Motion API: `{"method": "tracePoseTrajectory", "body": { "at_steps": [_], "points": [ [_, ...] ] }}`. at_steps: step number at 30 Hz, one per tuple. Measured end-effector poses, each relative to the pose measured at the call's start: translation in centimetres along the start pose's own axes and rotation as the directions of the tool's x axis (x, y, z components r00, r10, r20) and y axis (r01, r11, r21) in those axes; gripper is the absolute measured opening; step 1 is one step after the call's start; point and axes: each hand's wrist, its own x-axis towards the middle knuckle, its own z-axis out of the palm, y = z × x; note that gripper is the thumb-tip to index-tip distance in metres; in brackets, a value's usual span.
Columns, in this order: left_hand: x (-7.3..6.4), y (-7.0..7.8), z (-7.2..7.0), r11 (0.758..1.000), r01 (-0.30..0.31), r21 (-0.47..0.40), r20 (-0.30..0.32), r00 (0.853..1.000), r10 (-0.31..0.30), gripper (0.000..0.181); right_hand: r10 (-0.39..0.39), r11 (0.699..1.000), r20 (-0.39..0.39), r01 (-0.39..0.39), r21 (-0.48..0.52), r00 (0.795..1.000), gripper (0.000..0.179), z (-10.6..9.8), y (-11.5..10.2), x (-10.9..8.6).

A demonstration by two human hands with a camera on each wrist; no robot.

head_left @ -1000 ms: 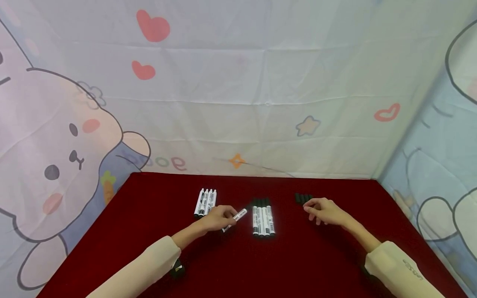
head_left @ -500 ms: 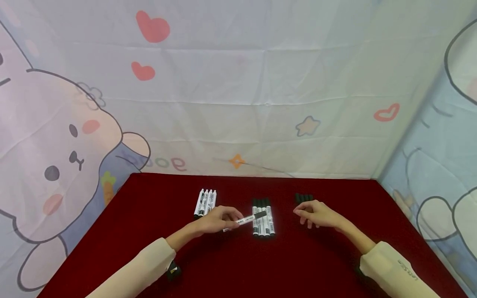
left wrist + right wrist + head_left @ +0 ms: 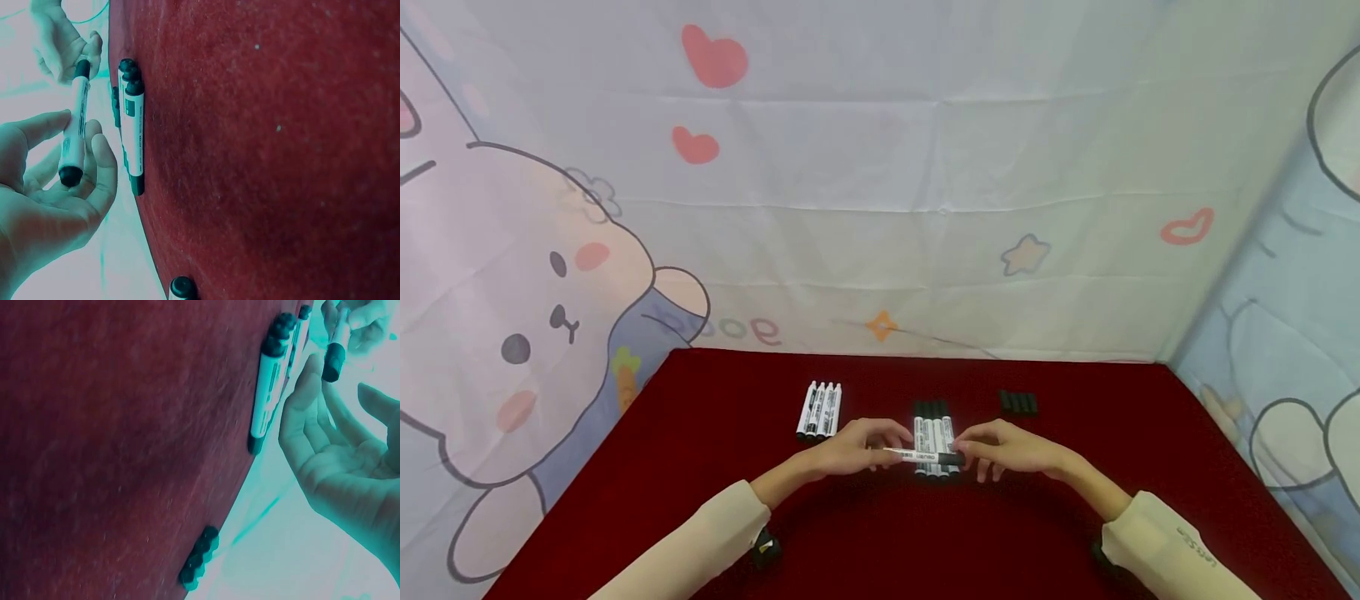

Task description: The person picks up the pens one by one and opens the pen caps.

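A white marker with a black cap (image 3: 917,456) is held level over the table, its cap end to the right. My left hand (image 3: 861,446) pinches the barrel between thumb and fingers, plain in the left wrist view. My right hand (image 3: 1018,448) is at the cap end; in the right wrist view its thumb and fingers stand apart around the black cap (image 3: 334,362), not closed on it. Just beyond lies a row of capped markers (image 3: 934,433), partly covered by the held marker in the head view.
Several uncapped markers (image 3: 820,410) lie side by side at the back left. Several loose black caps (image 3: 1018,403) sit in a row at the back right. A dark red cloth (image 3: 880,542) covers the table, and a printed curtain (image 3: 850,167) hangs behind it.
The marker has turned from slanting to level and moved right with my left hand. My right hand has come left from near the loose caps to the marker's cap end.
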Motion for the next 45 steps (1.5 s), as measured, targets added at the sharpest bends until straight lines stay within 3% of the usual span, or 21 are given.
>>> {"method": "tracePoseTrajectory", "body": {
  "at_steps": [4,21,32,35,38,42,45],
  "points": [
    [0.1,0.1,0.1,1.0,0.005,0.007,-0.005,1.0,-0.005,0.032,-0.021,1.0,0.043,0.021,0.005,0.999,0.036,0.5,-0.7,-0.1],
    [1.3,1.3,0.7,1.0,0.025,0.01,-0.016,1.0,-0.025,0.026,-0.029,1.0,0.074,0.029,-0.001,0.997,0.033,0.6,-1.0,0.5],
    [2.1,2.0,1.5,0.989,-0.071,0.128,-0.076,0.994,0.081,0.018,0.011,0.99,0.129,-0.029,0.138,0.992,0.039,0.9,-1.2,0.7],
    [2.1,2.0,1.7,0.979,-0.114,0.171,-0.093,0.987,0.131,0.018,-0.032,0.996,0.124,0.021,0.09,0.992,0.038,0.9,-1.1,0.8],
    [2.0,2.1,1.8,0.968,-0.158,0.196,-0.119,0.976,0.183,0.019,-0.129,0.991,0.106,0.132,-0.022,0.986,0.036,0.7,-0.9,1.0],
    [1.5,2.1,1.7,0.957,-0.189,0.221,-0.151,0.963,0.225,0.02,-0.264,0.943,0.086,0.276,-0.186,0.961,0.031,0.4,-0.7,1.3],
    [1.2,2.2,1.6,0.956,-0.19,0.223,-0.148,0.963,0.226,0.024,-0.306,0.916,0.082,0.317,-0.246,0.948,0.028,0.3,-0.7,1.4]
  ]
}}
